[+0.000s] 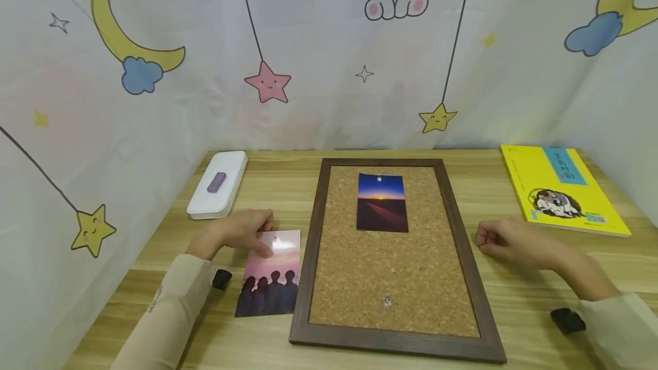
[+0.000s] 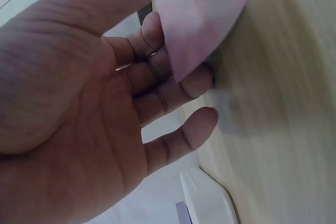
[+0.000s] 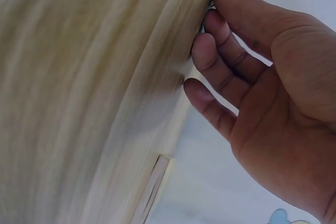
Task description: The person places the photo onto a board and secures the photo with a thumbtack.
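Observation:
My left hand point(image 1: 244, 230) pinches the upper left corner of a photo point(image 1: 272, 287) with four dark silhouettes against a pink sky. The thumb lies over its face and the fingers reach under the corner, as the left wrist view shows. Just right of it lies a cork board point(image 1: 349, 278) in a dark brown frame. A sunset photo point(image 1: 382, 204) hangs on its upper part by a clear push pin point(image 1: 379, 179). Another clear push pin point(image 1: 387, 301) sits on the lower cork. My right hand point(image 1: 516, 241) rests on the table beside the frame, fingers loosely bent, nothing visible in them.
A white case point(image 1: 226, 187) with a small purple box point(image 1: 216, 182) on top lies at the back left. At the back right is a yellow book point(image 1: 596, 198). A printed curtain point(image 1: 329, 73) rises behind the wooden table point(image 1: 277, 341).

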A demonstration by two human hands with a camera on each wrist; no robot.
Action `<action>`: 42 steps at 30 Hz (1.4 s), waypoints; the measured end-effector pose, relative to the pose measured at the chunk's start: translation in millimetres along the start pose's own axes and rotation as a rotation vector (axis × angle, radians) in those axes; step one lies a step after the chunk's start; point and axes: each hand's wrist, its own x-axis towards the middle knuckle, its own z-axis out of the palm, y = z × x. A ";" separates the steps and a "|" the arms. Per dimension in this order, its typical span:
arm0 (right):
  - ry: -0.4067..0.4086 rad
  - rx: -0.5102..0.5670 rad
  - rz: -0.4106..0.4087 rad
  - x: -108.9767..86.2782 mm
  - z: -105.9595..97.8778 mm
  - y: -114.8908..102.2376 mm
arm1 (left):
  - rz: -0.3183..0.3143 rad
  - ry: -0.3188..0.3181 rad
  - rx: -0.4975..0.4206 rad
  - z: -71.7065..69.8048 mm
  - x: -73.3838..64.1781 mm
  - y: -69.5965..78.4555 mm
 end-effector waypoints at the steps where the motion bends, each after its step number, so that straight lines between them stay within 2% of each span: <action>1: 0.003 -0.002 -0.004 0.1 0.0 0.2 | 0.002 0.000 -0.001 -0.3 -0.2 -0.8; 11: -0.005 -0.003 -0.005 -0.3 -3.7 -0.3 | 0.119 -0.028 -0.094 -3.5 -0.9 -14.1; 16: -0.029 0.021 0.000 1.1 -7.3 -1.9 | 0.148 -0.032 -0.107 -5.5 -3.2 -23.9; 22: -0.034 0.031 0.005 2.6 -11.5 -2.5 | 0.179 -0.002 -0.111 -11.9 -5.0 -31.1; 26: -0.029 0.031 -0.013 2.2 -10.9 -1.9 | 0.199 0.002 -0.126 -15.1 -6.9 -31.8; 32: -0.033 0.049 -0.037 3.0 -11.3 -2.6 | 0.220 -0.021 -0.202 -19.8 -10.3 -29.0; 38: 0.009 0.039 -0.092 5.6 -14.6 -4.7 | 0.229 -0.066 -0.260 -24.8 -7.4 -24.5; 42: 0.057 0.016 -0.099 10.3 -20.8 -8.7 | 0.240 -0.073 -0.266 -26.1 -1.9 -18.3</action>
